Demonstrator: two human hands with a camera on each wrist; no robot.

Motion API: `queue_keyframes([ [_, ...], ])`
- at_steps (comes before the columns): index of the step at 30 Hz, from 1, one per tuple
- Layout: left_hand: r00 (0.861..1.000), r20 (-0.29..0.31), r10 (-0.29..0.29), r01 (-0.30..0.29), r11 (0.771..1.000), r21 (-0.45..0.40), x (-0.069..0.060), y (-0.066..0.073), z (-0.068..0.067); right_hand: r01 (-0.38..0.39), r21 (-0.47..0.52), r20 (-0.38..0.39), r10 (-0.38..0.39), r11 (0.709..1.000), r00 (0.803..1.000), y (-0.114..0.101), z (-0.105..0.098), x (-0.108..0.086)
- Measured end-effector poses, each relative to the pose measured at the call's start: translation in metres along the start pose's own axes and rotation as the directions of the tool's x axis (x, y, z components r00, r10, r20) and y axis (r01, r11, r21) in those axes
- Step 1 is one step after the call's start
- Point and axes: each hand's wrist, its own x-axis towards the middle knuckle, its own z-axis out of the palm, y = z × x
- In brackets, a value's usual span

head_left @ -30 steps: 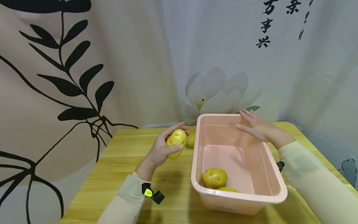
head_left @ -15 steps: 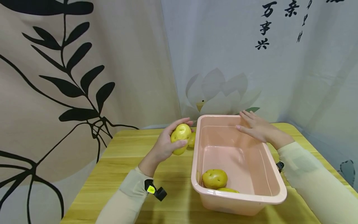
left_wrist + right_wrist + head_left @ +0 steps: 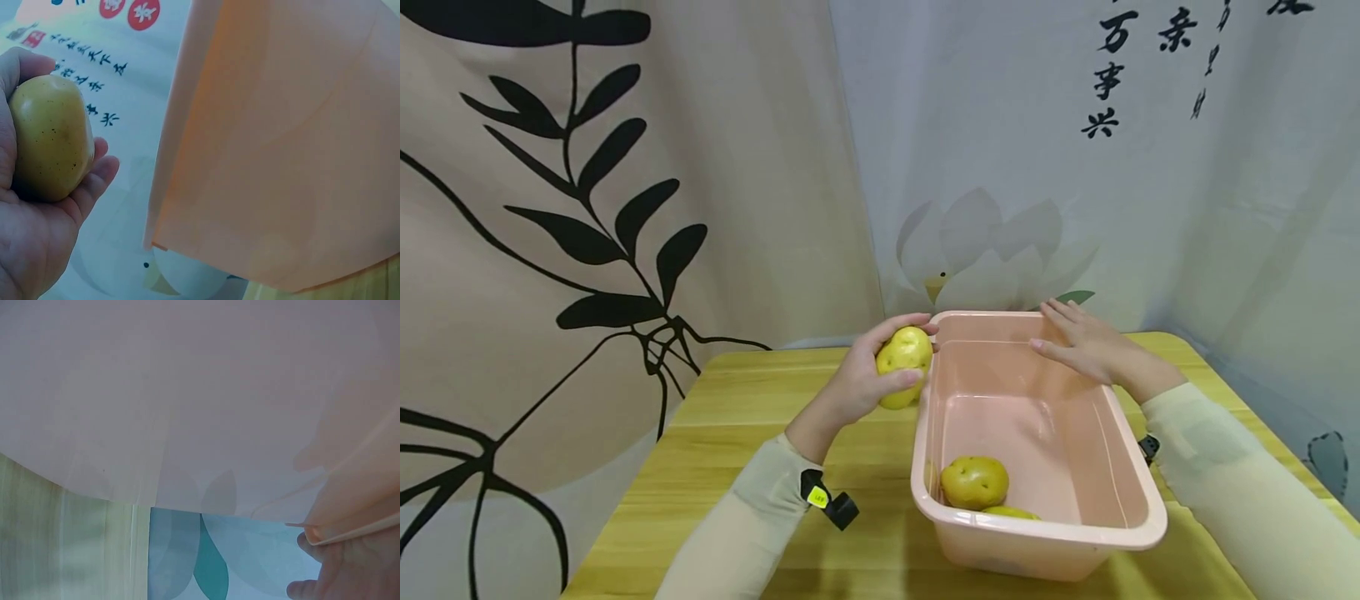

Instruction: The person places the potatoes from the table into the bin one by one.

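Note:
My left hand (image 3: 863, 377) holds a yellow potato (image 3: 905, 357) just left of the pink basin (image 3: 1037, 527), near its back left corner. In the left wrist view the fingers curl round that potato (image 3: 52, 139), beside the basin's outer wall (image 3: 281, 144). My right hand (image 3: 1093, 348) rests over the basin's back right corner, fingers extended; in the right wrist view the hand (image 3: 356, 569) touches the rim. Inside the basin, at the front left, lie a potato (image 3: 974, 482) and part of another potato (image 3: 1011, 512).
The basin stands on a wooden table (image 3: 700, 500). Behind the table hangs a pale curtain (image 3: 760, 167) with printed black leaves, a flower and writing.
My left hand has moved right with its potato, close to the basin's rim. The potato that lay behind it on the table is now hidden from view. My right hand stays on the rim.

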Motion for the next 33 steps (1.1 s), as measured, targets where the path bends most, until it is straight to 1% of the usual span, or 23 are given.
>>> queue_keyframes([
  [9, 0.999, 0.046, -0.027, 0.026, 0.999, 0.019, 0.016, -0.002, 0.005, 0.002, 0.007, 0.001, -0.002, 1.000, 1.000, -0.002, 0.000, -0.001],
  [15, 0.997, 0.068, -0.046, 0.046, 0.999, 0.000, 0.026, -0.005, 0.010, 0.000, 0.013, -0.003, 0.000, 1.000, 1.000, -0.001, 0.000, 0.000],
  [20, 0.993, 0.092, -0.078, 0.080, 0.996, -0.024, 0.033, -0.004, 0.018, -0.002, 0.008, -0.007, 0.002, 1.000, 1.000, -0.002, 0.000, 0.000],
  [30, 0.984, 0.131, -0.121, 0.118, 0.993, 0.027, 0.043, -0.007, 0.033, -0.017, 0.006, -0.006, 0.017, 1.000, 1.000, 0.000, 0.001, 0.002],
  [33, 0.979, 0.137, -0.150, 0.147, 0.989, 0.033, 0.046, -0.009, 0.038, -0.016, 0.002, -0.008, 0.016, 1.000, 1.000, 0.000, 0.002, 0.002],
])
